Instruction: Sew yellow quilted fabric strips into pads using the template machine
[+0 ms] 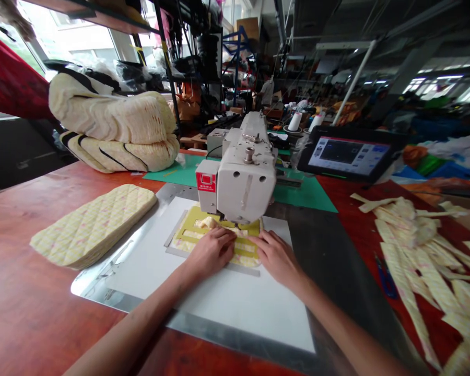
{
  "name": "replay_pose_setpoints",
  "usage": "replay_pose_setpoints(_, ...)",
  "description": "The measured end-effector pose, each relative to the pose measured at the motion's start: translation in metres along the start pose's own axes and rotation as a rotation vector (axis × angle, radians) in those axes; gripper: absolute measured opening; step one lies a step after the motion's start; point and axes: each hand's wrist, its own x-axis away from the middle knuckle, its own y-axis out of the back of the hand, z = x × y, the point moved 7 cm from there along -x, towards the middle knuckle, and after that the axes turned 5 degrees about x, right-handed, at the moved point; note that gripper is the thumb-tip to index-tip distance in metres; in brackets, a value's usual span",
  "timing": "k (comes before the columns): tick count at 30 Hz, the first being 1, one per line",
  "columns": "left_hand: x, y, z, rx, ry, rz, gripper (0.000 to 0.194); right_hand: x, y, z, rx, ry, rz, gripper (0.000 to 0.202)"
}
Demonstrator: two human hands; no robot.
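Observation:
A yellow-green template (pixel 186 233) with long slots lies over quilted, pale yellow fabric (pixel 246 260) under the head of a white sewing machine (pixel 246 183). My left hand (pixel 213 251) is closed, its fingers bent over a narrow fabric strip (pixel 208 223) on the template, just in front of the needle area. On the template's right edge rests my right hand (pixel 279 257), its index finger stretched toward the strip and the other fingers partly hidden. A white sheet (pixel 149 279) lies beneath the template.
Stacked quilted pieces (pixel 97 222) lie to the left, with thick fabric bundles (pixel 113 122) behind them. To the right are loose fabric strips (pixel 411 245), blue-handled thread snips (pixel 386 279) and a control screen (pixel 350 154). Thread cones (pixel 295 122) stand behind.

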Motion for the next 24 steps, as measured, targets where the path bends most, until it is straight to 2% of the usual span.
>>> replay_pose_setpoints(7,-0.01,-0.002,0.016,0.102,0.031,-0.032,0.028,-0.008,-0.001,-0.007,-0.049,0.043,-0.085,0.036)
replay_pose_setpoints(13,-0.009,0.006,0.022,0.109,0.069,-0.044,0.027,-0.016,-0.009,0.002,-0.1,0.048,-0.047,0.032)
replay_pose_setpoints(18,-0.004,0.013,0.022,0.078,0.1,-0.026,0.024,-0.017,-0.013,0.011,-0.141,0.026,-0.019,0.031)
replay_pose_setpoints(24,0.006,0.012,0.013,0.101,0.113,-0.015,0.022,-0.003,-0.008,0.018,-0.134,0.02,0.005,0.033)
